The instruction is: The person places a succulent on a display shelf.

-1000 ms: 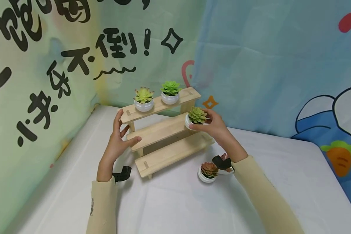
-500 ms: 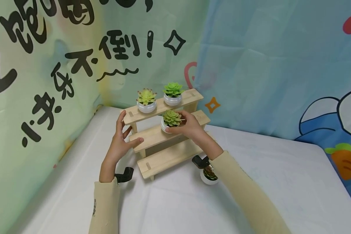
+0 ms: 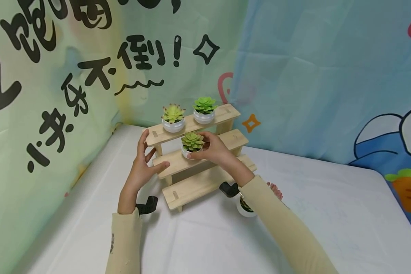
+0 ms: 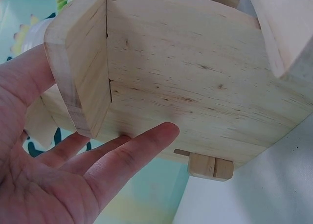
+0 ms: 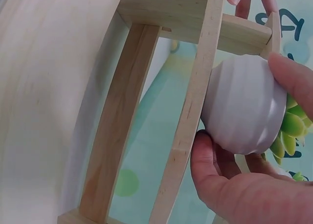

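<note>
Right hand point(image 3: 214, 149): clamped on a potted succulent point(image 3: 192, 143), thumb on the near side of its white pot point(image 5: 243, 106), fingers on the far side. The pot is within that grasp, its base at the edge of the middle shelf point(image 3: 235, 140) of a 3-tier wooden stand; whether the base bears fully on the board cannot be told.

Left hand point(image 3: 140, 171): to the left of the right hand, at the stand's end. Thumb and fingers are spread apart; the thumb lies at the front of the middle shelf, and a fingertip touches the end of the top shelf point(image 3: 222, 114).

Just beyond the right hand, 2 potted plants stand upright on the top shelf: a bright green succulent point(image 3: 204, 105) directly beyond, and a red-tipped succulent point(image 3: 173, 114) farther left. The bottom shelf point(image 3: 195, 185) lies on the near side of the right hand, partly under the forearm.

Each wrist carries 1 black device, the left point(image 3: 147, 205) and the right point(image 3: 229, 189). Nearer the body than the right hand, a dark-leaved potted plant point(image 3: 246, 210) sits on the white cloth point(image 3: 191, 243), partly covered by the beige right sleeve point(image 3: 281, 217). A pinkish plant point(image 3: 276, 190) shows past that sleeve's far side. Well beyond both hands hangs a printed backdrop point(image 3: 294, 76).
</note>
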`<state>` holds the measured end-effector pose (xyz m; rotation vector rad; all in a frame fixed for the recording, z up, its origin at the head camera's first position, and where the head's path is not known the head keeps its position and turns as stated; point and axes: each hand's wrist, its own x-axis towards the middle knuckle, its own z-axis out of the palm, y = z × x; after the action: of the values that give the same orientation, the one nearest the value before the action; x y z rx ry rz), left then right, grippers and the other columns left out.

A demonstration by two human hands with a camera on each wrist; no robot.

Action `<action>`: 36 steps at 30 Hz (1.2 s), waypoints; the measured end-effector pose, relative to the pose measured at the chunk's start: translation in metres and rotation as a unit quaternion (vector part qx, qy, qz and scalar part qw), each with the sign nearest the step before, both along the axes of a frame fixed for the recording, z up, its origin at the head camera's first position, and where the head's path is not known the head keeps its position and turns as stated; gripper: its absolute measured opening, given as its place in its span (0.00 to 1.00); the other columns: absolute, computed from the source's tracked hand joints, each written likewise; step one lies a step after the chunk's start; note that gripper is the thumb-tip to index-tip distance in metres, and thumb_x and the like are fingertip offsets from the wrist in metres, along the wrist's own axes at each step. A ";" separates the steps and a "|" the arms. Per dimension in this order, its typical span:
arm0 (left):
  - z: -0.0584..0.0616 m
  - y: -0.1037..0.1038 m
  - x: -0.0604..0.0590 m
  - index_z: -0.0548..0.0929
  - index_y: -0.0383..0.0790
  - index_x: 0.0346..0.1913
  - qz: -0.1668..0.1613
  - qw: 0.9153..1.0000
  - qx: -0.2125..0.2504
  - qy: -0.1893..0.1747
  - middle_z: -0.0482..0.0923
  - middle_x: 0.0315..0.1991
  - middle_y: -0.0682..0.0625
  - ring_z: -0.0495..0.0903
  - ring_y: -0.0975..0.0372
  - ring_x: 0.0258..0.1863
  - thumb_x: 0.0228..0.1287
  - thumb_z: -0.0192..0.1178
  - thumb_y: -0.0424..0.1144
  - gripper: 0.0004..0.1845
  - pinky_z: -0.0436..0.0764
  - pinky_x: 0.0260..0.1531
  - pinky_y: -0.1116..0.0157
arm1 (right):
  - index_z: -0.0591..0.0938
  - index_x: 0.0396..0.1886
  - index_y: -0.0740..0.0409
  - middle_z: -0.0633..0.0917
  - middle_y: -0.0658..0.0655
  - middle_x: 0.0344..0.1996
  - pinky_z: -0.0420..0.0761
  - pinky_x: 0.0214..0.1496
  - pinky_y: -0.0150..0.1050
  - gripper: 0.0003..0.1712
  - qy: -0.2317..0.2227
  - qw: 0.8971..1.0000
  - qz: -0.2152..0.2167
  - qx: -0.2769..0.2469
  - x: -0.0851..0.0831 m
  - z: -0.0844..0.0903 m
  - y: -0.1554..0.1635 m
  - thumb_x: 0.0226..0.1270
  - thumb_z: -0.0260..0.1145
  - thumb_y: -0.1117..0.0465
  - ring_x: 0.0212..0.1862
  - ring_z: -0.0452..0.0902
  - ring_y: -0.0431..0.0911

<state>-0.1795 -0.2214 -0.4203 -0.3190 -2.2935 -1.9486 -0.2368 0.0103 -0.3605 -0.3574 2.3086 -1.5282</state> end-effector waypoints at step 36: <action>0.005 0.003 0.006 0.35 0.60 0.78 0.002 1.000 -0.003 -0.027 0.32 0.78 0.46 0.48 0.42 0.75 0.59 0.67 0.25 0.59 0.66 0.68 0.44 | 0.64 0.73 0.58 0.64 0.60 0.72 0.62 0.74 0.52 0.43 0.076 0.996 -0.044 0.024 0.057 0.010 0.102 0.60 0.74 0.62 0.74 0.55 0.55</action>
<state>-0.1737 -0.2181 -0.4153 -0.2651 -2.3311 -1.9725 -0.1794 0.1126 -0.3507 -0.3771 2.5035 -1.5326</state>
